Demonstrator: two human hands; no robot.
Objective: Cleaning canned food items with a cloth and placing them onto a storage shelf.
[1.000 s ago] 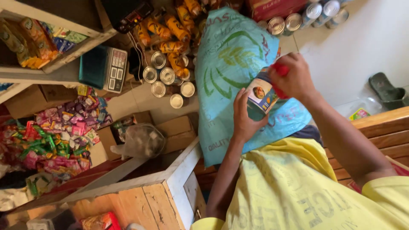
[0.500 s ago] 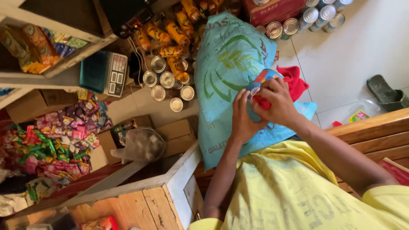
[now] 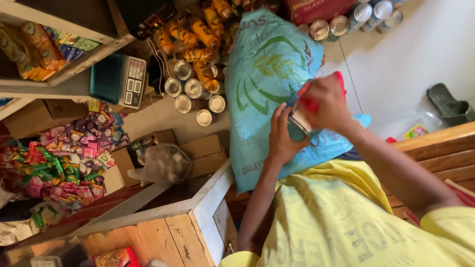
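My left hand [image 3: 283, 138] cups a small tin can [image 3: 298, 121] with a light label from below and the left. My right hand [image 3: 324, 104] grips the can from above together with a red cloth [image 3: 311, 104] that shows between the fingers. Both hands are in front of a large light-blue woven sack [image 3: 262, 79] with green print, which lies behind them and over my lap. Most of the can is hidden by my fingers. I wear a yellow shirt [image 3: 331, 222].
Several tin cans [image 3: 190, 94] and orange packets [image 3: 198, 44] are by the sack. A digital scale [image 3: 121, 81] sits on a shelf at left, colourful candy packets [image 3: 59, 153] below it. A wooden counter corner [image 3: 198, 217] is near my left arm. Dark sandal [image 3: 448, 104] on the white floor.
My right hand with the red cloth came down over the can, covering its label, and both hands shifted slightly left and up against the sack.
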